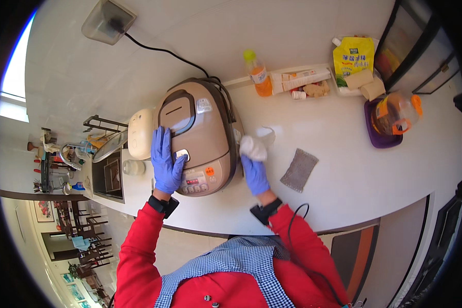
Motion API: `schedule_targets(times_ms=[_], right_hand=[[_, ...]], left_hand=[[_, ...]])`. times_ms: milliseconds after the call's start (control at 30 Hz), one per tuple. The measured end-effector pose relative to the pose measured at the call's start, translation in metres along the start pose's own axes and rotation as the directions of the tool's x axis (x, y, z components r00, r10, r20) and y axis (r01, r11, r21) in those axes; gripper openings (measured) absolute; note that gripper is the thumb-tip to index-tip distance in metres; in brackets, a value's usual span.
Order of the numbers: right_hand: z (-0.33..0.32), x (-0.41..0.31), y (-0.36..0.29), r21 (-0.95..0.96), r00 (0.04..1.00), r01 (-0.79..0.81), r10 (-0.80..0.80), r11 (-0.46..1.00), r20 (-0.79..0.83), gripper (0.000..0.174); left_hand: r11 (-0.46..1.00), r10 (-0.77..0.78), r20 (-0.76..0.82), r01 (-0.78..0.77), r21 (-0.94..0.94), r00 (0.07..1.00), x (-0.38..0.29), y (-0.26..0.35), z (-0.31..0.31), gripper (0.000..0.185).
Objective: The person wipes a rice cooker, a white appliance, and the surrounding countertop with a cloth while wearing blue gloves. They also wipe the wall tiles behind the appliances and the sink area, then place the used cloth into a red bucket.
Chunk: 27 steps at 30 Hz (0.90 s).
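Observation:
A brown rice cooker (211,131) with a closed lid stands on the white countertop (331,154). My left hand (164,163), in a blue glove, lies against the lid's left front side, fingers extended and thumb near the silver button. A crumpled white cloth (254,148) is held in my gloved right hand (255,175), beside the cooker's right side. To the right of that hand lies a flat grey scouring pad (299,170).
A cream appliance (140,134) and a glass jar (134,167) stand left, near the sink (108,175). An orange drink bottle (260,79), a yellow pouch (354,57) and a large jug in a purple tray (373,133) stand back right. The power cord (165,52) runs to a wall socket.

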State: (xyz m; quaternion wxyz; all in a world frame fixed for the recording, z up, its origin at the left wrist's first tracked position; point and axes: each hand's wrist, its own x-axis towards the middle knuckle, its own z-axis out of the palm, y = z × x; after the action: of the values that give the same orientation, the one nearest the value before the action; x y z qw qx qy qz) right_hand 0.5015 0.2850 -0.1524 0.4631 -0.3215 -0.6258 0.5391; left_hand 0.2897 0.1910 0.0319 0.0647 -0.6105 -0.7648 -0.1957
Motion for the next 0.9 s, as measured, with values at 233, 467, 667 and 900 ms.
schedule_targets(times_ms=[233,467,667,900], right_hand=[[0.007,0.034,0.017,0.158,0.988,-0.136,0.146,0.978,-0.057,0.046],[0.024,-0.012,0.005,0.289,0.916,-0.231,0.308,0.929,-0.258,0.053],[0.088,-0.071,-0.017,0.165,0.787,-0.067,0.154,0.984,-0.597,0.049],[0.233,-0.149,-0.035,0.114,0.668,0.002,0.084,0.993,-0.739,0.072]], left_hand=[[0.998,0.054,-0.042,-0.053,0.020,0.998,-0.005,-0.011,0.009,0.077],[0.976,0.212,0.051,-0.209,-0.058,0.976,0.017,-0.045,-0.017,0.067],[0.899,0.430,-0.133,-0.437,-0.021,0.893,0.021,-0.065,0.009,0.068],[0.885,0.458,-0.157,-0.465,-0.015,0.875,0.022,-0.071,0.015,0.067]])
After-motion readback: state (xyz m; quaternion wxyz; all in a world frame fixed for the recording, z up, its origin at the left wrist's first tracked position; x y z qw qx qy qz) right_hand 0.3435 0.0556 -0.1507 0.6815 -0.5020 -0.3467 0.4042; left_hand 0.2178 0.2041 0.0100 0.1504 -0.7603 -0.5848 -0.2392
